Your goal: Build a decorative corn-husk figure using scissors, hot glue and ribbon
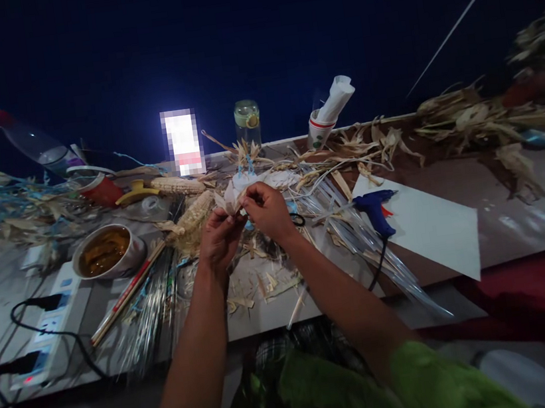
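Both my hands meet above the middle of the cluttered table. My left hand (220, 232) pinches the base of a pale flower shape of dried corn husk (229, 198), its petals spreading upward. On its right side my right hand (268, 210) has thumb and forefinger closed at the same husk flower; whether a separate small piece is between those fingers is hidden. Behind the hands lie white husk pieces (282, 179) and a bit of blue string. A dried corn cob (198, 212) rests just left of my left hand.
A blue glue gun (376, 211) lies on a white board (426, 227) at right, beside clear glue sticks (402, 274). To the left are a bowl of brown liquid (108, 251), a power strip (53, 330) with black plugs, and a bundle of thin wires (150, 320). A jar (247, 123) stands behind.
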The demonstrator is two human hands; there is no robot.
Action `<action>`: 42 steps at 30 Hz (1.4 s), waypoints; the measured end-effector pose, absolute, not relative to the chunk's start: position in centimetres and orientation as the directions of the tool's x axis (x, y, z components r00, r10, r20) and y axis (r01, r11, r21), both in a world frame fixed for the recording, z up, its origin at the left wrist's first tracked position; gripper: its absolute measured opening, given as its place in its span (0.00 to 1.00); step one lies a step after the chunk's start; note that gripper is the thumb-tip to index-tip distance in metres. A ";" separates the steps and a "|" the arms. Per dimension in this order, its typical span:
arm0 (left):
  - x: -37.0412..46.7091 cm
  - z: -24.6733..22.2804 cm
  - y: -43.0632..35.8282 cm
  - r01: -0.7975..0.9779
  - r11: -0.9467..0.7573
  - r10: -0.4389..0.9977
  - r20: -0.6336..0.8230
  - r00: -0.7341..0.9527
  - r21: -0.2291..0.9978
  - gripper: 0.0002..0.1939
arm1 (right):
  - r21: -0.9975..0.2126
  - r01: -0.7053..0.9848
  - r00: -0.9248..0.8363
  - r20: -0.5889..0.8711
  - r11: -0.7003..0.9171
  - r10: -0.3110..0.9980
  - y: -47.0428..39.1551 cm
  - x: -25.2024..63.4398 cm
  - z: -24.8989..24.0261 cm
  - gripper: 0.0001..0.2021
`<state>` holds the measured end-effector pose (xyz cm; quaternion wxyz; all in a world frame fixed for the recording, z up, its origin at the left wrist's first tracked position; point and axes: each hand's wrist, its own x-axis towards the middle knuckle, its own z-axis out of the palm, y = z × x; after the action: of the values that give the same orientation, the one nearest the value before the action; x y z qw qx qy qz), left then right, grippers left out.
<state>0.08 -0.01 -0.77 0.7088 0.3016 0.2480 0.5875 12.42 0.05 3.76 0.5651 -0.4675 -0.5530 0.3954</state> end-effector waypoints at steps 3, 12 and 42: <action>0.1 -0.7 -0.1 -0.684 0.127 0.981 0.010 0.193 0.718 0.12 | -0.961 0.080 0.064 0.268 0.263 0.961 0.2 12.5 3.5 0.05; 0.2 -0.1 -0.3 -0.656 0.100 0.986 0.014 0.166 0.748 0.15 | -0.979 -0.026 0.014 0.201 0.201 0.980 0.2 12.5 3.9 0.06; 0.4 0.2 -0.3 -0.654 0.069 0.985 0.054 0.167 0.753 0.13 | -0.987 -0.060 -0.022 0.147 0.146 0.989 -0.4 12.4 4.4 0.07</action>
<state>0.37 -0.30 0.17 0.6877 0.3321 0.2486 0.5958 12.36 -0.45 4.37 0.5432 -0.4404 -0.5271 0.4828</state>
